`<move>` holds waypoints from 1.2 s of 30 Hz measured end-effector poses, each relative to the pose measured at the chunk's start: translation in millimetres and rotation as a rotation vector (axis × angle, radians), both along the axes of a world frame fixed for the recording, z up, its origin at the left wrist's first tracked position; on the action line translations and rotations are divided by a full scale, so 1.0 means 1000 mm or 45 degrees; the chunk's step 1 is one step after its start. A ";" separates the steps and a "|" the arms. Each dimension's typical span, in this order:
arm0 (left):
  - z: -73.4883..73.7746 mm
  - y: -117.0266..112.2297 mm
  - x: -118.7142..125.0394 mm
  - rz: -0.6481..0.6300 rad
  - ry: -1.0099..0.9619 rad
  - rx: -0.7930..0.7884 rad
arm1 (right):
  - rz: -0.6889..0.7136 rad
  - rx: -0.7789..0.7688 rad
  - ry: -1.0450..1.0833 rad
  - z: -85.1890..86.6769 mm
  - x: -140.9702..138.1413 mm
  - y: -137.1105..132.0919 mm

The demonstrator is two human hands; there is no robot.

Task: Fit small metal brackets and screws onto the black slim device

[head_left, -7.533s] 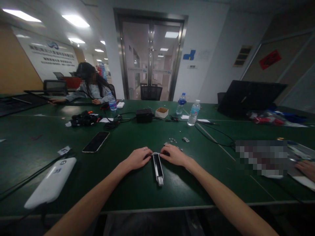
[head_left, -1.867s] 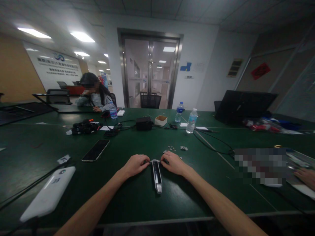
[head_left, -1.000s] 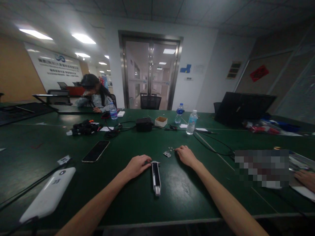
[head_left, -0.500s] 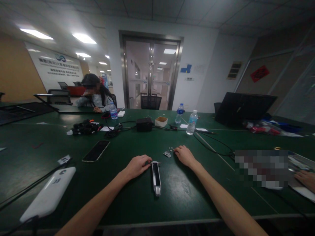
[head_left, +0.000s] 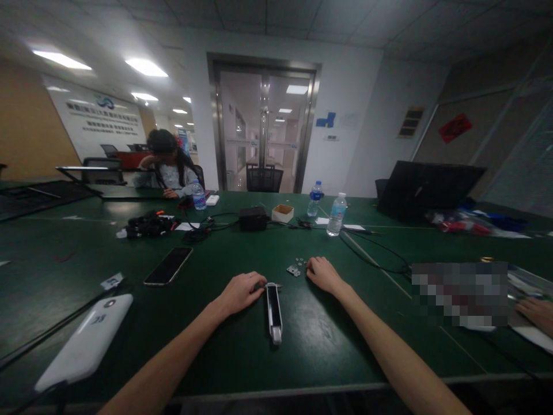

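Note:
My left hand [head_left: 244, 292] lies on the table with loosely bent fingers. Its fingertips are at the upper left corner of a long, narrow silver metal holder [head_left: 269, 311], and a small gap shows between thumb and forefinger. A dark channel runs along the holder, a pale block closes its near end, and a short pin sticks out at the far end. My right hand [head_left: 322, 273] rests farther right, fingers loosely curved and slightly apart, with no held thing visible. Just left of its fingertips are a small metal plate [head_left: 293, 270] and several tiny ring-like parts [head_left: 299, 263].
A phone [head_left: 168, 266] and a white device with a cable [head_left: 86, 340] lie left. Farther back are a black box [head_left: 253, 219], a small open carton [head_left: 283, 214], cables and water bottles [head_left: 336, 214]. One person sits across; another person's hand [head_left: 536, 314] is at right.
My hands and the metal parts stay practically where they were. The person across the table has raised the head a little and shifted an arm.

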State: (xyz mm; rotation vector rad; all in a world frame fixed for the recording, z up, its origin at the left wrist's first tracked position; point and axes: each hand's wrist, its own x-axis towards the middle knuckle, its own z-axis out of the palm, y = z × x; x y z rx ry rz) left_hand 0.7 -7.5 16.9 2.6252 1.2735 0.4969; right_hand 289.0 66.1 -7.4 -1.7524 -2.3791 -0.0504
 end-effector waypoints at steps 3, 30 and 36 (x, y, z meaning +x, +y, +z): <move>0.000 0.000 0.000 0.003 -0.003 -0.009 | -0.034 0.004 -0.018 0.002 0.000 -0.001; 0.001 -0.001 0.001 0.079 0.059 -0.026 | 0.422 0.053 0.421 0.010 -0.033 -0.030; 0.004 -0.005 0.003 0.073 -0.035 0.111 | 0.610 0.056 0.606 0.010 -0.055 -0.048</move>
